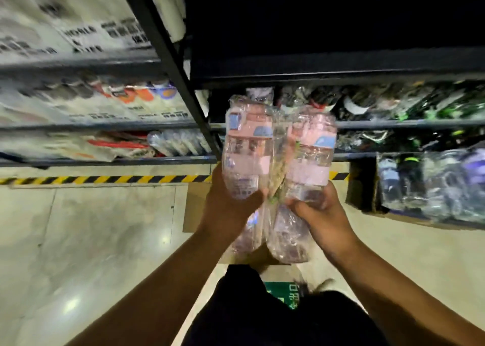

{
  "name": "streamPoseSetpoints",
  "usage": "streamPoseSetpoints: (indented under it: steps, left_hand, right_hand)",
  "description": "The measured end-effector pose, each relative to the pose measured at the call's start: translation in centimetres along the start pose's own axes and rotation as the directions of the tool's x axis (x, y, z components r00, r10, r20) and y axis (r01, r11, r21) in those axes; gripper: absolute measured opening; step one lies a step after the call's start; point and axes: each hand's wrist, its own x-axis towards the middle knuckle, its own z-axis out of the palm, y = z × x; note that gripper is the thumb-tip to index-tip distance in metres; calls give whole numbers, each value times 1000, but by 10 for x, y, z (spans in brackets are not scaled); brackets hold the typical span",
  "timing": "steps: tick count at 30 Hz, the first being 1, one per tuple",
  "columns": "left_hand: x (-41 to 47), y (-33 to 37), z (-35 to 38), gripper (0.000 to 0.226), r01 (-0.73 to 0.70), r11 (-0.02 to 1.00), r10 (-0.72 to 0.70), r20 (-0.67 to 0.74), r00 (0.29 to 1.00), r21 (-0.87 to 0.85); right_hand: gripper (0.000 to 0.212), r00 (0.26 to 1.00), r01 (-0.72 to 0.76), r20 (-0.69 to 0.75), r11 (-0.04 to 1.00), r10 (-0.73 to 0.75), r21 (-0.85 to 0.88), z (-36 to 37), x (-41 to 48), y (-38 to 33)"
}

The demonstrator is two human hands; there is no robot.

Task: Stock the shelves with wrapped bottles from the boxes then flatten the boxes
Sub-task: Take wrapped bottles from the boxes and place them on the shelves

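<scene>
1. Both hands are up in front of the racks, and both are loaded. The left hand [231, 201] curls round the bottom end of one wrapped bottle [245, 146], thumb across its near face.
2. The right hand [320, 214] grips a second wrapped bottle [311, 154] low down, fingers curled round it. The two bottles touch side by side between the hands, tops pointing up and away.
3. Crinkled wrap trails below both hands. It is too blurred to tell what is inside it.
4. Just beyond the bottle tops sits the shelf [393, 124], crowded with dark wrapped goods. The level above the hands is too dark to read.
5. Off to the right of the right hand, an open box [362, 188] holds more wrapped bottles. A second cardboard box [195, 206] lies just beyond the left wrist, on the floor.
6. This looks like the stocking step, mid-carry: bottles lifted, not yet placed. With stock left in the box on the right, flattening looks some way off.
7. The next move calls for reaching forward to a free gap past the rail and setting each bottle down firmly before letting go. The slick wrap could slip, so one hand should probably release at a time.
</scene>
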Motion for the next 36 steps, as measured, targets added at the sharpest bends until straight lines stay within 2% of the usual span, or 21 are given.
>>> streamPoseSetpoints:
  steps: [4,6,9,11,14,15,19,23,26,36]
  left_hand:
    - [-38,50,39,81,-55,998,55,0,998,0]
    - [-60,75,70,69,-99,995,98,26,995,17]
    - [-91,105,125,56,-169,985,171,51,984,-34]
    - [-108,124,161,72,-183,978,193,92,977,-103]
    - [-131,156,211,102,-223,964,243,143,959,-143]
    - [-135,167,226,103,-236,962,256,151,955,-140]
    - [-143,204,271,79,-291,955,298,201,933,-64]
    - [-135,239,306,69,-369,929,367,224,903,-33]
    - [-118,259,330,72,-399,917,393,241,888,-24]
    - [-15,335,403,73,-368,920,391,280,876,-133]
  right_hand:
    - [53,990,135,47,991,-136,17,-59,-33,-40]
    - [52,980,182,70,982,-185,38,-97,-47,-52]
    - [60,969,236,65,970,-239,54,-162,-66,-64]
    - [66,963,261,48,962,-265,75,-203,-77,-70]
    - [60,952,305,-10,948,-305,90,-261,-92,-83]
    - [59,948,317,-26,944,-316,87,-278,-97,-88]
    - [69,935,345,-101,937,-339,52,-335,-104,-107]
    - [64,914,384,-164,921,-371,58,-373,-101,-130]
    - [63,908,391,-183,919,-377,51,-394,-88,-149]
    - [69,858,454,-260,891,-444,-22,-448,10,-231]
